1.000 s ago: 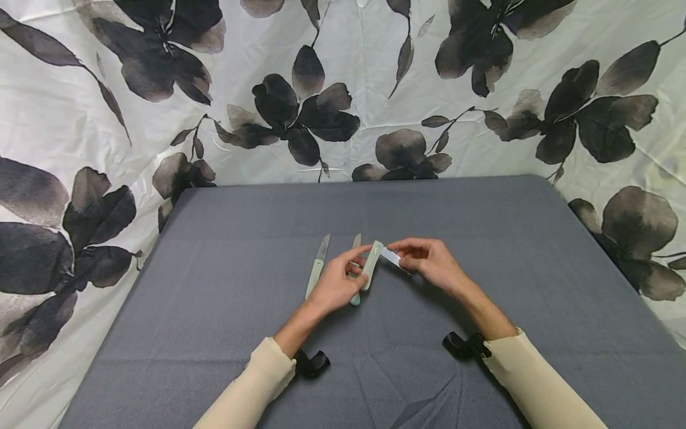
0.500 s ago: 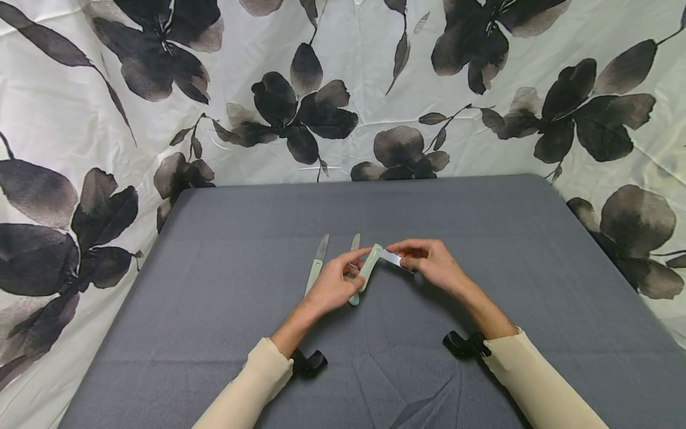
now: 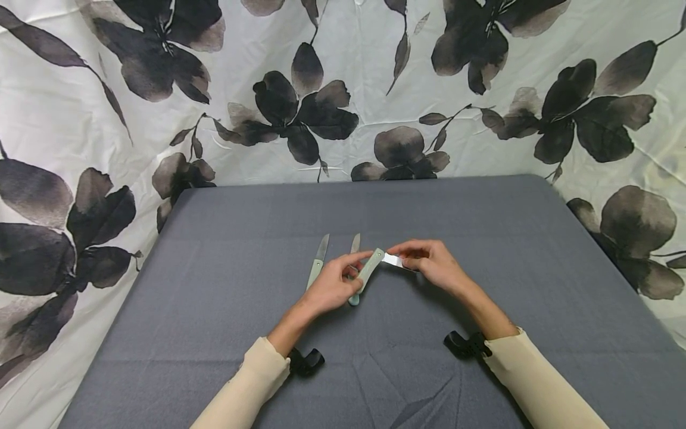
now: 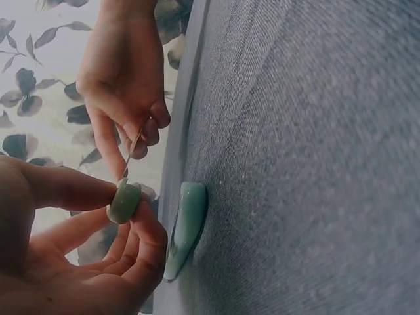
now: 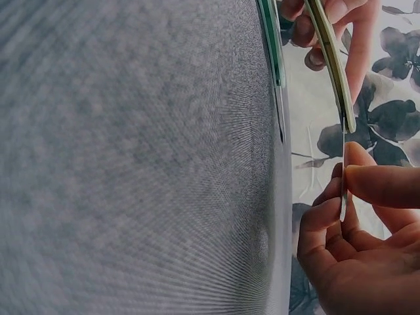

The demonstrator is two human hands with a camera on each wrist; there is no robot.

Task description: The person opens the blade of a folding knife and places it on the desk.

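Observation:
My left hand [image 3: 331, 285] pinches the pale green handle [image 3: 371, 269] of a folding knife, thumb on one side and fingers on the other. The knife's metal blade [image 3: 393, 260] stands out to the right at a wide angle from the handle, pinched between thumb and fingers of my right hand [image 3: 431, 261]. In the right wrist view the blade [image 5: 343, 157] meets the handle [image 5: 335, 72] at the pivot. Both hands hold this knife above the table. Beneath the left hand lies a teal-handled knife [image 4: 188, 223], partly hidden in the head view.
Another pale green knife [image 3: 315, 271] lies with its blade out at the left, its lower end behind the left hand. Grey cloth [image 3: 257, 226] covers the table. A white flowered sheet [image 3: 332, 47] hangs behind it.
The angle between the folding knife's handle and blade has widened. The handle's pivot end leans further right and the blade lies more level. The right hand has barely moved.

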